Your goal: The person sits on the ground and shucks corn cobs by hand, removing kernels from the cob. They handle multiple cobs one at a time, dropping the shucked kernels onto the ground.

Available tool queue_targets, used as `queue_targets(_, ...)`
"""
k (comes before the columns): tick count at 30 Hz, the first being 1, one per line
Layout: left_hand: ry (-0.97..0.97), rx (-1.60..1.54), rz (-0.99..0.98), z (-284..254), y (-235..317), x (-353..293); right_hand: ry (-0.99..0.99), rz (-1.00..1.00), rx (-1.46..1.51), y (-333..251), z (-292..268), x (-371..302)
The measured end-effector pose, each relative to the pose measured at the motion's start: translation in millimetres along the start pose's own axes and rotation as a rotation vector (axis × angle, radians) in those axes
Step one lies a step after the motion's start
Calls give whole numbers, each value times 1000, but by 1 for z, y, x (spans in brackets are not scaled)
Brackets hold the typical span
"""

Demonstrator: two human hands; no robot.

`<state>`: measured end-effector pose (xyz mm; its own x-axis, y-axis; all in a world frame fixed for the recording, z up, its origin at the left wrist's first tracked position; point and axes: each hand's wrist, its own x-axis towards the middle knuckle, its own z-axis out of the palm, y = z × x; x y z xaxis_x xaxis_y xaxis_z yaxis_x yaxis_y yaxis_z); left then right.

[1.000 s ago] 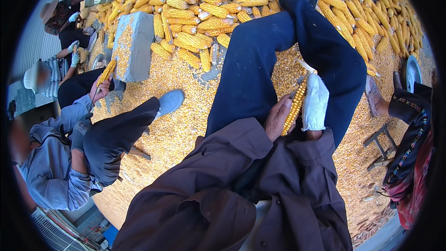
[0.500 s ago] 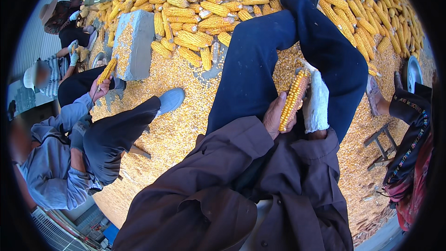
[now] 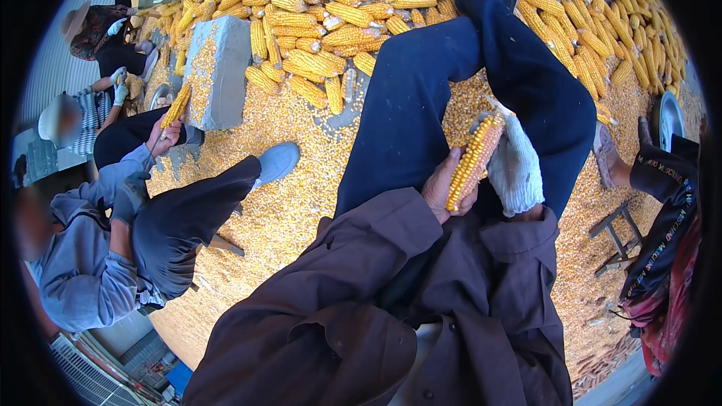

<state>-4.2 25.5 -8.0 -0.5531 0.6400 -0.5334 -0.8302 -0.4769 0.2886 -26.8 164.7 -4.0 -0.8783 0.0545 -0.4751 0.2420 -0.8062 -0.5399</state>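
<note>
Above my lap, my left hand (image 3: 442, 184), bare, is closed around the lower part of a yellow corn cob (image 3: 472, 164). The cob tilts with its upper end away from me and to the right. Its left face carries full rows of kernels; a paler strip runs down its right side. My right hand (image 3: 517, 173) wears a white knitted glove and lies against the cob's right side near its upper end. Its fingers curl behind the cob and are partly hidden.
A large heap of corn cobs (image 3: 331, 22) lies ahead, with loose kernels (image 3: 278, 180) over the ground. At left stands a grey block (image 3: 226, 75). A seated person (image 3: 98, 256) holds another cob (image 3: 175, 107). A person sits at right by a metal basin (image 3: 667, 120) and small stool (image 3: 620, 237).
My gloved right hand has shifted slightly right and toward me, tilting outward. The corn cob in my left hand has turned, showing more of its pale side.
</note>
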Motion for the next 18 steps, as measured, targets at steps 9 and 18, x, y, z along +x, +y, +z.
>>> queue_targets(9, -14, -65, -42, -5, 3, 1, -82, -9, -9, -1, -4, 3)
queue_targets(18, 15, -60, -34, -8, 0, 3, -144, 27, -80, -6, -3, 6)
